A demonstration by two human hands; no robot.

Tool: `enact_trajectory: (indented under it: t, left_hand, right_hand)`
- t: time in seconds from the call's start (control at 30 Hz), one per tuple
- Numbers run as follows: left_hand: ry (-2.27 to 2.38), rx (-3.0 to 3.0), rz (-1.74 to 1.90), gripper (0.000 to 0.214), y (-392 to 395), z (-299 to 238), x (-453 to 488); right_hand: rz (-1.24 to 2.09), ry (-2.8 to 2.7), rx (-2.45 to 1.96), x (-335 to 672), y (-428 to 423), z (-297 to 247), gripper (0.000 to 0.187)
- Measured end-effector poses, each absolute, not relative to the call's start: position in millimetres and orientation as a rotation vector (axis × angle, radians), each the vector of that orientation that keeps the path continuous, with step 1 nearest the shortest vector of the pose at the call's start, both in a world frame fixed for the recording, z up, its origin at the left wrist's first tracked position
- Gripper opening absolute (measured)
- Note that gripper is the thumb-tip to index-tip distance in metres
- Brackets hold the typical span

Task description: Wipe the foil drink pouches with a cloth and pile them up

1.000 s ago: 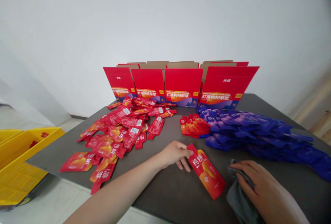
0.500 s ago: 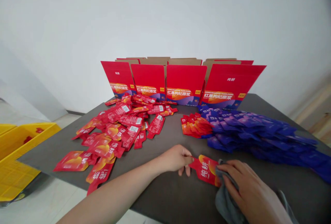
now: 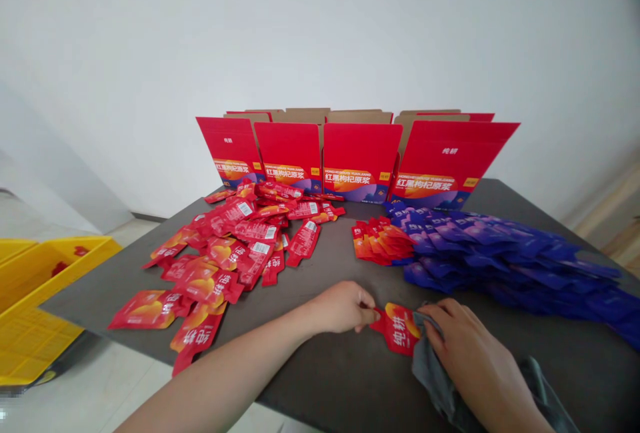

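My left hand (image 3: pixel 349 308) pinches the narrow neck of a red pouch (image 3: pixel 400 330) with an orange print, just above the dark table. A grey cloth (image 3: pixel 431 373) is bunched in my right hand (image 3: pixel 470 346), which presses it over the pouch's right end. Left of my hands lies a loose pile of red pouches (image 3: pixel 215 253), some with barcodes up. Beyond them a small overlapping stack of red pouches (image 3: pixel 381 241) touches a long spread of blue pouches (image 3: pixel 495 253).
Red and blue cartons (image 3: pixel 363 160) with raised flaps stand in rows along the back of the table (image 3: pixel 320 273). On the floor to the left are yellow crates (image 3: pixel 45 306), with a few red items inside. A white wall (image 3: pixel 320 33) rises behind.
My right hand and the cloth have shifted a little left over the pouch, covering more of its right end. My left hand keeps its hold, its fingers now more closed.
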State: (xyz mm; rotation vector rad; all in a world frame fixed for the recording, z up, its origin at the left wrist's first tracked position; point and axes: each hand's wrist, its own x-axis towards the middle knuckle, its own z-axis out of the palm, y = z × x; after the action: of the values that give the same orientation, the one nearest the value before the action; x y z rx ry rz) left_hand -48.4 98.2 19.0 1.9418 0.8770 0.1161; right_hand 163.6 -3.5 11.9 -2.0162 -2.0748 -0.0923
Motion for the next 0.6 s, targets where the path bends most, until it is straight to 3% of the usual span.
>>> enact_trajectory:
  t: [0.27, 0.43, 0.6]
  left_hand:
    - [1.011, 1.777, 0.070, 0.013, 94.2, 20.0, -43.2]
    - [0.943, 1.761, 0.036, 0.022, 95.9, 23.9, -43.5]
    - [0.890, 1.764, 0.013, 0.015, 99.0, 25.7, -45.8]
  right_hand:
    - [-0.170, -1.989, -2.090, 211.7, -33.1, 1.2, 0.027]
    - [-0.179, -2.112, -1.839, 148.9, -28.1, 12.0, 0.024]
    - [-0.095, -2.224, -1.812, 108.9, -18.3, 14.4, 0.026]
